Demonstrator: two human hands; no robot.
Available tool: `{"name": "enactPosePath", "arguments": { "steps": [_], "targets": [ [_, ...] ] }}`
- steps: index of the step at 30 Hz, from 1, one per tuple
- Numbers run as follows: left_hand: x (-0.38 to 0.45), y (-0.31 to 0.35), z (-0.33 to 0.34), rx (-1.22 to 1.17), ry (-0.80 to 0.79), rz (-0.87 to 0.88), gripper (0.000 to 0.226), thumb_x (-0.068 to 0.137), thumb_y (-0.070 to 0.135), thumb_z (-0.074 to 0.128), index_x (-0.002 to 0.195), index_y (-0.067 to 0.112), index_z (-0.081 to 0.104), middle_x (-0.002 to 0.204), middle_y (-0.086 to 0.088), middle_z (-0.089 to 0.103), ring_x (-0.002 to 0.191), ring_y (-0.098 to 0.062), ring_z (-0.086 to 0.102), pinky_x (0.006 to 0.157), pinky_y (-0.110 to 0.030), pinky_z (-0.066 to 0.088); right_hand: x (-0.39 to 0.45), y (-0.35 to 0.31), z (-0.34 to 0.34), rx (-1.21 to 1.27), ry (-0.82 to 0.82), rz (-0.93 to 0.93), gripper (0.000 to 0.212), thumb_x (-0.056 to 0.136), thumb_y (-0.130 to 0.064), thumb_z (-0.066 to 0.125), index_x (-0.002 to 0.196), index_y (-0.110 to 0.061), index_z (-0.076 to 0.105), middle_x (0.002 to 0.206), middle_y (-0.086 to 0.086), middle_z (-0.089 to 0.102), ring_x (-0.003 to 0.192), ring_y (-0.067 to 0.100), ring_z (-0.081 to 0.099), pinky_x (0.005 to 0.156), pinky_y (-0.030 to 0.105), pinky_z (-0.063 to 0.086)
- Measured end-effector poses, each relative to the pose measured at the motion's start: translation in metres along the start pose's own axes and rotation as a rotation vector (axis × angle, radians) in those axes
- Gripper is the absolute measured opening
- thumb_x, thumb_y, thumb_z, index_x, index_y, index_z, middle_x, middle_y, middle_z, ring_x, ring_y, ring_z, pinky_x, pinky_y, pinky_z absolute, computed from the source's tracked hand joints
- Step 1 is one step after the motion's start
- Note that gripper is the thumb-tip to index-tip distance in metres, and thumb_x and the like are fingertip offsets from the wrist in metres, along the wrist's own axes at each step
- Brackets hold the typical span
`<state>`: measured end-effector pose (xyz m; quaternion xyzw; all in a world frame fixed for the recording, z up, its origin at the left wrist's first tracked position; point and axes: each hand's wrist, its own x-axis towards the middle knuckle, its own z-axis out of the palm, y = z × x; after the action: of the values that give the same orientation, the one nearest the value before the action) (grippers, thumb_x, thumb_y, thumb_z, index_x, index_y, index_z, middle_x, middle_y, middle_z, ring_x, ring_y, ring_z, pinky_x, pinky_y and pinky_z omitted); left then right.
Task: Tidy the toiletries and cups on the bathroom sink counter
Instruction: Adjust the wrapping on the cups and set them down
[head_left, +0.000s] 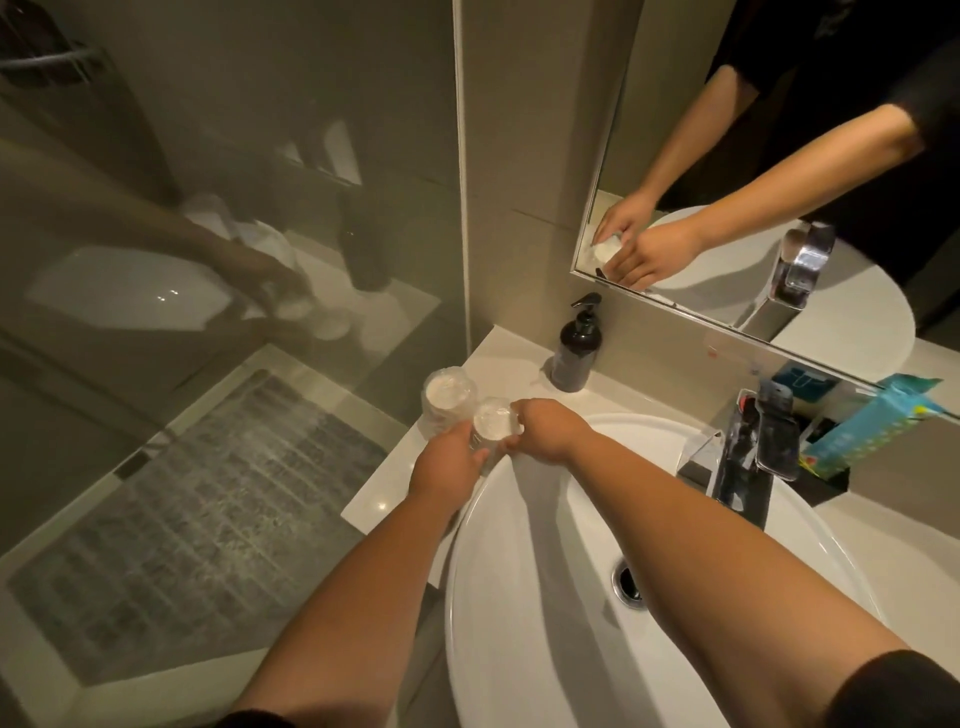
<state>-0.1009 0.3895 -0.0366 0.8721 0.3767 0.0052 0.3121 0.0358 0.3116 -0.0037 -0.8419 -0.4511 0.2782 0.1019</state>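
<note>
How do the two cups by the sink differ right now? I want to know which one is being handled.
The nearer cup is gripped by both the left hand and right hand, at the basin rim; the farther cup stands untouched on the counter. The farther cup looks wider and is fully visible; the nearer cup is partly hidden by fingers. Both look clear, with whitish tops.

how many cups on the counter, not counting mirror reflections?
2. One cup stands on the counter's left corner, near the glass partition. The second cup is beside it at the basin's edge, held between both hands. Others may be hidden behind the hands.
</note>
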Motion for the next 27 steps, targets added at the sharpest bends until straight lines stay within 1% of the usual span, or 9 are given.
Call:
{"name": "enactPosePath", "arguments": {
  "steps": [2, 4, 7, 10, 13, 16, 20, 24, 27],
  "targets": [
    [0.004, 0.0, 0.003, -0.031, 0.011, -0.011, 0.035, 0.093, 0.028, 0.058, 0.126, 0.018, 0.053, 0.111, -0.006, 0.067, 0.102, -0.027, 0.061, 0.082, -0.034, 0.046, 0.003, 0.001, 0.001, 0.034, 0.004, 0.01, 0.036, 0.08, -0.033, 0.072, 0.107, -0.011, 0.063, 0.101, 0.01, 0.067, 0.088, 0.027, 0.057, 0.071, 0.029, 0.039],
    [0.007, -0.001, 0.004, -0.033, 0.013, -0.006, 0.033, 0.093, 0.029, 0.058, 0.123, 0.018, 0.054, 0.109, -0.006, 0.067, 0.1, -0.027, 0.061, 0.081, -0.035, 0.047, 0.005, 0.004, 0.003, 0.072, 0.025, 0.019, 0.038, 0.077, -0.034, 0.075, 0.106, -0.012, 0.063, 0.099, 0.008, 0.067, 0.085, 0.026, 0.056, 0.07, 0.03, 0.04],
    [0.007, 0.0, 0.002, -0.027, 0.03, 0.021, 0.032, 0.093, 0.031, 0.057, 0.123, 0.019, 0.054, 0.108, -0.005, 0.067, 0.097, -0.026, 0.062, 0.079, -0.037, 0.05, 0.001, 0.007, 0.004, 0.143, 0.081, -0.01, 0.041, 0.075, -0.035, 0.076, 0.109, -0.015, 0.064, 0.102, 0.005, 0.069, 0.088, 0.025, 0.06, 0.07, 0.031, 0.043],
    [0.006, 0.011, -0.009, -0.057, 0.075, 0.052, 0.031, 0.092, 0.031, 0.058, 0.121, 0.021, 0.055, 0.103, -0.002, 0.067, 0.094, -0.025, 0.063, 0.076, -0.036, 0.05, -0.01, 0.007, -0.004, 0.197, 0.164, -0.044, 0.04, 0.078, -0.034, 0.072, 0.113, -0.016, 0.065, 0.107, 0.005, 0.07, 0.095, 0.027, 0.063, 0.075, 0.034, 0.047],
    [0.002, 0.029, -0.028, -0.088, 0.124, 0.104, 0.027, 0.09, 0.027, 0.059, 0.117, 0.02, 0.058, 0.098, 0.0, 0.066, 0.088, -0.023, 0.061, 0.07, -0.03, 0.043, -0.026, 0.002, -0.024, 0.217, 0.253, -0.053, 0.046, 0.077, -0.037, 0.072, 0.118, -0.02, 0.065, 0.111, 0.003, 0.07, 0.102, 0.025, 0.064, 0.083, 0.037, 0.052],
    [-0.008, 0.048, -0.05, -0.108, 0.165, 0.153, 0.028, 0.09, 0.024, 0.059, 0.117, 0.018, 0.059, 0.097, -0.001, 0.064, 0.089, -0.021, 0.057, 0.073, -0.029, 0.04, -0.047, -0.007, -0.047, 0.202, 0.311, -0.056, 0.049, 0.076, -0.041, 0.072, 0.121, -0.021, 0.063, 0.113, 0.003, 0.071, 0.105, 0.024, 0.064, 0.085, 0.04, 0.052],
    [-0.03, 0.065, -0.073, -0.116, 0.149, 0.231, 0.034, 0.089, 0.026, 0.06, 0.122, 0.021, 0.059, 0.102, 0.0, 0.069, 0.096, -0.02, 0.062, 0.084, -0.037, 0.049, -0.085, -0.02, -0.066, 0.211, 0.384, -0.053, 0.044, 0.076, -0.045, 0.07, 0.114, -0.023, 0.065, 0.106, 0.001, 0.073, 0.099, 0.023, 0.066, 0.084, 0.042, 0.054],
    [-0.06, 0.073, -0.081, -0.093, 0.105, 0.352, 0.032, 0.089, 0.025, 0.061, 0.121, 0.022, 0.059, 0.104, 0.002, 0.069, 0.097, -0.019, 0.062, 0.084, -0.036, 0.049, -0.13, -0.025, -0.059, 0.179, 0.443, 0.001, 0.046, 0.079, -0.043, 0.07, 0.119, -0.021, 0.063, 0.108, 0.004, 0.072, 0.098, 0.024, 0.066, 0.082, 0.041, 0.054],
    [-0.083, 0.073, -0.079, -0.069, 0.058, 0.451, 0.034, 0.091, 0.025, 0.06, 0.125, 0.022, 0.058, 0.111, 0.002, 0.068, 0.104, -0.019, 0.061, 0.087, -0.034, 0.047, -0.163, -0.03, -0.042, 0.19, 0.502, 0.064, 0.047, 0.08, -0.042, 0.072, 0.119, -0.019, 0.063, 0.109, 0.006, 0.072, 0.098, 0.024, 0.065, 0.082, 0.04, 0.053]
  ]
}}
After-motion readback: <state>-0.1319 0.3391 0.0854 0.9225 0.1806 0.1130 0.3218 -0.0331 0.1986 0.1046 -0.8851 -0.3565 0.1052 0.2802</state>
